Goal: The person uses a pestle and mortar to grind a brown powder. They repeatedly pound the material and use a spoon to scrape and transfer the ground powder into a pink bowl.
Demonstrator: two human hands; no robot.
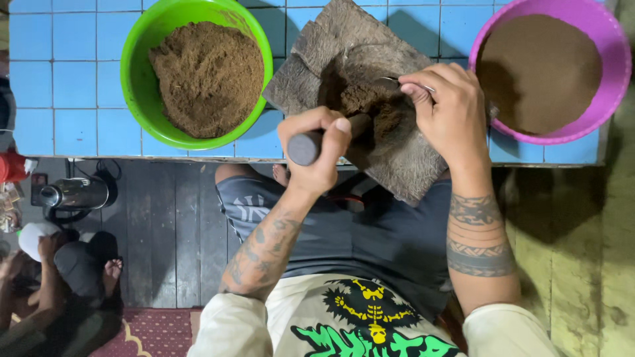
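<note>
1. Closest in, your left hand (317, 149) has its grip wrapped tight around a dark, round-ended pestle (305, 147), whose far end points into a mound of brown powder (374, 109).
2. Your right hand (446, 109) has its grip pinched on the thin metal handle of a spoon (397, 82), held just over that same mound; the spoon's bowl is hard to make out.
3. That powder lies on a rough, grey-brown slab of bark-like material (350, 39), which rests on the desk (59, 79), a surface of light blue tiles; the slab's near corner hangs over the desk's edge above your lap.
4. Left of the slab stands a bright green bowl (142, 86) heaped with coarse brown powder.
5. Right of the slab, just beside your right hand, sits a purple bowl (612, 59) filled with finer, smoother brown powder.
6. Below the desk, dark wooden floorboards (165, 231) show, with a metal kettle (73, 193) at the far left.
7. Another person (59, 284) crouches on the floor at the lower left, well apart from you.
</note>
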